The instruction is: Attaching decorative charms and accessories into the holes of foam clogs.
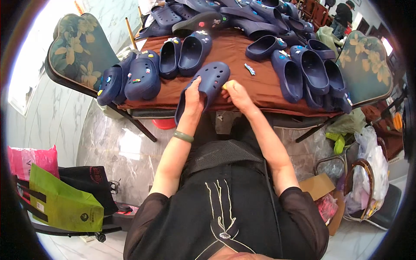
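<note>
My left hand (pixel 193 99) grips a navy foam clog (pixel 213 77) by its side, thumb on top, tilted over the table's front edge. Holes dot its upper, and I see no charm on the part in view. Close to the clog's right side, my right hand (pixel 238 95) is closed in a pinch on a small yellow piece (pixel 225 86); most of it is hidden by the fingers. A small blue-and-white shoe charm (pixel 249 69) lies on the brown cloth beyond that hand.
Clogs with colourful charms (pixel 143 78) stand at the left of the brown-covered table (pixel 236 50); more clogs (pixel 310 69) stand at the right. A heap of clogs (pixel 260 15) covers the back. Floral chairs (pixel 80 52) flank the table. Bags and an open carton (pixel 318 186) lie below.
</note>
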Available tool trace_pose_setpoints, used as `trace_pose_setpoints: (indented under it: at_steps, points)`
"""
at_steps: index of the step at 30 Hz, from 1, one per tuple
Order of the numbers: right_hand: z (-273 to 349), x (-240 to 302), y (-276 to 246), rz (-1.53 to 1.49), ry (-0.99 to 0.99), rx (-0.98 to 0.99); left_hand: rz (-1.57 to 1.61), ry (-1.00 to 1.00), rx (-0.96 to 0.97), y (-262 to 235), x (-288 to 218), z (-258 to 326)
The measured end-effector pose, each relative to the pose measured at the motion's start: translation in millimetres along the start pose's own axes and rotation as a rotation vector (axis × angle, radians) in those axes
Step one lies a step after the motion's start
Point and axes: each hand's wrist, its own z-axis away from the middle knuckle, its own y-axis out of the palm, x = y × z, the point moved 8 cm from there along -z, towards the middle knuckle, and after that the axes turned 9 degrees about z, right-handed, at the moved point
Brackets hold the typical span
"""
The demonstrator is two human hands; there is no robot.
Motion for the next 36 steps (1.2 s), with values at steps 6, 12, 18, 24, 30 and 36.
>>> trace_pose_setpoints:
  at_steps: [6,12,18,24,30,36]
  points:
    - [-7.3,5.9,-90.0,1.072,-0.294,-0.426,-0.041,0.011,-0.084,-27.6,-33.7,20.8]
    - [-15.4,5.8,-77.3,1.115,-0.395,-0.498,-0.098,0.074,-0.086,-24.0,-38.0,25.0]
    - [-64.9,22.7,-30.6,1.099,-0.394,-0.349,-0.135,0.038,-0.009,-22.0,-38.2,27.9]
    - [-106.7,-12.9,-12.6,1.246,-0.268,-0.150,-0.186,0.025,-0.035,-27.9,-34.6,23.6]
    - [-82.9,41.5,-24.3,0.494,-0.338,-0.287,-0.092,0.018,-0.043,-32.1,-29.4,11.8]
    - [-50.4,102.3,2.5,0.749,-0.859,-0.267,-0.005,-0.058,-0.025,-13.9,-11.2,1.8]
